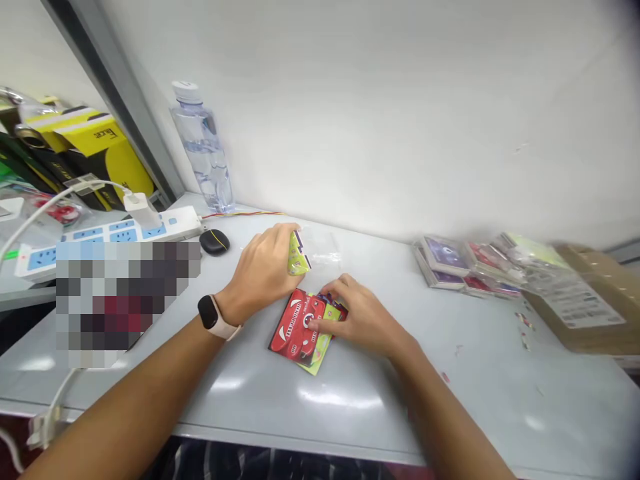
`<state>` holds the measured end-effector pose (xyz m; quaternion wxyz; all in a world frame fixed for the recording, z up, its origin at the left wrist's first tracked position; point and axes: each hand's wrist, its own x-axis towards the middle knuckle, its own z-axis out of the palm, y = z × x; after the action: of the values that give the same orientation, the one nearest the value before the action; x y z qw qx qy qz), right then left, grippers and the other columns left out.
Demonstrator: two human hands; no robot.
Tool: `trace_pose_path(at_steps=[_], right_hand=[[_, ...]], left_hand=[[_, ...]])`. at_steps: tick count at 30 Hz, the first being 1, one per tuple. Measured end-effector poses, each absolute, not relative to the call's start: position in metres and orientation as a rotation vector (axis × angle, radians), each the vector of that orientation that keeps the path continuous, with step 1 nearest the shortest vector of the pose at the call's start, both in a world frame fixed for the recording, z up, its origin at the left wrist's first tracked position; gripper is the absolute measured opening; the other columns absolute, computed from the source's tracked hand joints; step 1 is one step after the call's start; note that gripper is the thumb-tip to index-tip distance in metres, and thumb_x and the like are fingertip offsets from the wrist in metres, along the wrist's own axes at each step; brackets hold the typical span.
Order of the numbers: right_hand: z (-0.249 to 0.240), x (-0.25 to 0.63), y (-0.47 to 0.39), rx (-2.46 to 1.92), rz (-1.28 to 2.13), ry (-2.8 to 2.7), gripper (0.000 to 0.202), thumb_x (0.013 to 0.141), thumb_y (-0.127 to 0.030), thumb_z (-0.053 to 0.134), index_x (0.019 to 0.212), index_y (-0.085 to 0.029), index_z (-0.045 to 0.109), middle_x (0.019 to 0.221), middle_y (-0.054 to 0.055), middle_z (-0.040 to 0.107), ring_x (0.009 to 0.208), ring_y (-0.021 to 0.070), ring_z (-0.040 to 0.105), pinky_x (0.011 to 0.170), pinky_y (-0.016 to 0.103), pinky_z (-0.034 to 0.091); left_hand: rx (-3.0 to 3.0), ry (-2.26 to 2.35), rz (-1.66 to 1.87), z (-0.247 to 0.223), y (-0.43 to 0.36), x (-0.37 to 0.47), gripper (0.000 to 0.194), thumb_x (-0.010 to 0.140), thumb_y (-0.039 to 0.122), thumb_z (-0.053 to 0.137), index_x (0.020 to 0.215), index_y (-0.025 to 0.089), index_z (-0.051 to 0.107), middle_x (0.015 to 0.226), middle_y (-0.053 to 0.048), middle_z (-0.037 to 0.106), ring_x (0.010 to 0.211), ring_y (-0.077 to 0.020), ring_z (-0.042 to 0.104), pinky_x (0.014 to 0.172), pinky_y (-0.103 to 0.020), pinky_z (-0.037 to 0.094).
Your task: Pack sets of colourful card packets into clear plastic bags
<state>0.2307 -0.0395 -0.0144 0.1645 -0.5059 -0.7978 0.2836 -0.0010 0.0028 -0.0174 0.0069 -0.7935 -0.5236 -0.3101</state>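
Note:
My left hand (270,263), with a watch on the wrist, is closed on a green packet (299,257) above the table. A clear plastic bag (323,250) lies beside that packet. Just to the right and nearer, my right hand (357,313) has its thumb and fingers on the right side of a red card (299,327) and the things around it. Under the red card a green card (317,360) sticks out, and a darker piece shows beneath my right fingers.
Stacked packs (443,257) and a cardboard box (575,300) lie at the right. A water bottle (203,153), a black oval case (215,241) and a power strip (120,233) stand left. Small scraps (525,323) lie near the box.

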Motion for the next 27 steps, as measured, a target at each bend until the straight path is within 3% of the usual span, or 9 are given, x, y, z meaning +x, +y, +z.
trace_pose_path(at_steps=[3,8,11,14,18,24,27], right_hand=[[-0.019,0.228,-0.040,-1.464,0.893,-2.264,0.031,0.089,-0.042,0.084,0.112,-0.025,0.071,0.107,0.004,0.065,0.092,0.0207,0.063,0.079,0.033,0.049],[-0.022,0.231,-0.036,-1.466,0.956,-2.142,0.016,0.090,-0.031,0.080,0.095,-0.022,0.067,0.103,0.003,0.067,0.090,0.0201,0.063,0.079,0.034,0.049],[-0.022,0.233,-0.036,-1.469,0.943,-2.122,0.018,0.093,-0.036,0.079,0.097,-0.022,0.068,0.103,0.004,0.067,0.091,0.0207,0.064,0.082,0.035,0.050],[-0.022,0.231,-0.038,-1.461,0.961,-2.168,0.036,0.087,-0.047,0.085,0.111,-0.024,0.070,0.109,0.005,0.066,0.097,0.0222,0.065,0.085,0.036,0.051],[-0.024,0.227,-0.038,-1.473,1.019,-2.176,0.030,0.087,-0.042,0.085,0.109,-0.026,0.071,0.109,0.004,0.063,0.099,0.0218,0.063,0.086,0.035,0.051],[-0.022,0.226,-0.037,-1.462,1.042,-1.993,0.027,0.079,-0.034,0.089,0.096,-0.023,0.071,0.093,0.000,0.062,0.077,0.0162,0.056,0.067,0.030,0.047],[-0.014,0.231,-0.037,-1.380,1.270,-1.842,0.025,0.083,-0.036,0.085,0.094,-0.022,0.068,0.077,-0.004,0.061,0.065,0.0131,0.052,0.059,0.027,0.044]], left_hand=[[-2.501,-1.645,-0.952,-0.017,0.003,0.000,0.051,0.086,0.024,0.062,0.135,0.017,0.051,0.128,-0.015,0.069,0.115,-0.0354,0.070,0.096,-0.049,0.056],[-2.493,-1.644,-0.928,-0.017,0.003,-0.001,0.050,0.088,0.024,0.061,0.137,0.015,0.052,0.129,-0.017,0.069,0.118,-0.0360,0.069,0.099,-0.050,0.055],[-2.504,-1.638,-0.903,-0.017,0.003,-0.001,0.051,0.089,0.022,0.060,0.139,0.014,0.051,0.129,-0.017,0.069,0.120,-0.0361,0.068,0.101,-0.050,0.055],[-2.491,-1.632,-0.904,-0.019,0.004,-0.001,0.054,0.086,0.023,0.063,0.138,0.016,0.051,0.130,-0.016,0.069,0.119,-0.0360,0.068,0.099,-0.050,0.055],[-2.482,-1.634,-0.899,-0.020,0.005,0.000,0.053,0.085,0.024,0.063,0.137,0.017,0.051,0.129,-0.017,0.069,0.116,-0.0360,0.069,0.097,-0.051,0.055],[-2.490,-1.632,-0.899,-0.020,0.006,-0.001,0.054,0.085,0.024,0.064,0.137,0.019,0.050,0.129,-0.016,0.069,0.117,-0.0363,0.068,0.097,-0.051,0.055],[-2.485,-1.633,-0.888,-0.019,0.005,-0.001,0.054,0.086,0.022,0.064,0.138,0.017,0.050,0.131,-0.016,0.068,0.118,-0.0364,0.068,0.099,-0.051,0.055]])
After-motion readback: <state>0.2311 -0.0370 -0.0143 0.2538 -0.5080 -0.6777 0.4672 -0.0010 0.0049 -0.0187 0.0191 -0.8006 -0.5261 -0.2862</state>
